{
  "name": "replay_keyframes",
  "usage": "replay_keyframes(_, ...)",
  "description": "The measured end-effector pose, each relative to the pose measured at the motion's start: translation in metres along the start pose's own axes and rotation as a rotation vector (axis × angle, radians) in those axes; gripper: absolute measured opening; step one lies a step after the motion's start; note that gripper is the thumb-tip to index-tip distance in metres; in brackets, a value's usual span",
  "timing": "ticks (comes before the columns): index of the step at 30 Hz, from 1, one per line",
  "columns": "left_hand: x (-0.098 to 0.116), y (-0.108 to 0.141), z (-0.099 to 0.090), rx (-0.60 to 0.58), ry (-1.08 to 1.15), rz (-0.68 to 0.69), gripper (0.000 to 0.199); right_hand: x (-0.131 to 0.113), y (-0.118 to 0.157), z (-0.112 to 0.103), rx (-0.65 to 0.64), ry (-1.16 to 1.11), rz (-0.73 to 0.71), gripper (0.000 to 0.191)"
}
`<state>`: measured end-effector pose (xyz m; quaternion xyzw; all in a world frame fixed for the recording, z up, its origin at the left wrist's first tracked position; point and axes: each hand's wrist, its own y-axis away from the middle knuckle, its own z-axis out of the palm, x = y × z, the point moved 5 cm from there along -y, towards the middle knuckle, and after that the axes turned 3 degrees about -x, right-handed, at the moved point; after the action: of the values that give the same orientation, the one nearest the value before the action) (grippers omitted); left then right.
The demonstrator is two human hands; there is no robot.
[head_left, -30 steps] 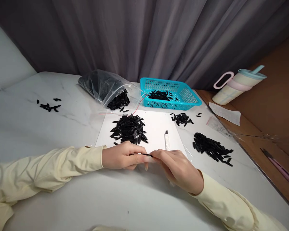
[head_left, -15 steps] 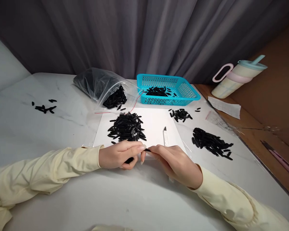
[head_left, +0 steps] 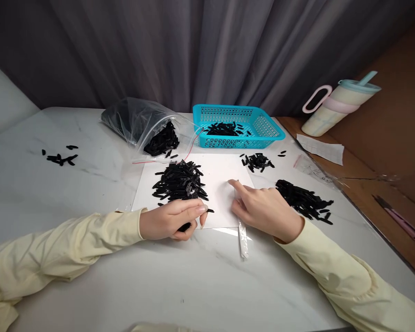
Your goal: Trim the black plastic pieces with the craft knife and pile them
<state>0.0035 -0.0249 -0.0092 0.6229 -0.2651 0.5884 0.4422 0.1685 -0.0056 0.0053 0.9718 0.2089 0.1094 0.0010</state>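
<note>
Between thumb and index finger, my left hand (head_left: 174,219) pinches a slim black pointed piece (head_left: 210,210), its tip sticking out to the right. More black pieces (head_left: 184,227) show within the curled fingers. My right hand (head_left: 259,210) is over a craft knife (head_left: 243,242) with a whitish wrapped handle; index finger stretched out, thumb apart from it. The hand hides the blade and upper handle, and no grip on it shows. Just beyond my left hand, a heap of black pieces (head_left: 181,180) lies on a white sheet (head_left: 217,173).
Behind stand a clear zip bag (head_left: 124,122) spilling black pieces and a blue basket (head_left: 240,144) holding some. Right are a small pile (head_left: 257,161) and a larger pile (head_left: 302,198). A few pieces (head_left: 60,160) lie left. Farther right are a tumbler (head_left: 335,110) and pink cutter (head_left: 401,223).
My right hand has let go of the black piece and moved right, over the craft knife. My left hand keeps its pinch on the piece. The view has shifted slightly.
</note>
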Motion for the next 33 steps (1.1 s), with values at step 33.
replay_keyframes(33, 0.0, 0.001, -0.002, 0.025, -0.054, 0.003, 0.029, 0.033, 0.001, -0.016, 0.159, -1.368, 0.302, 0.033)
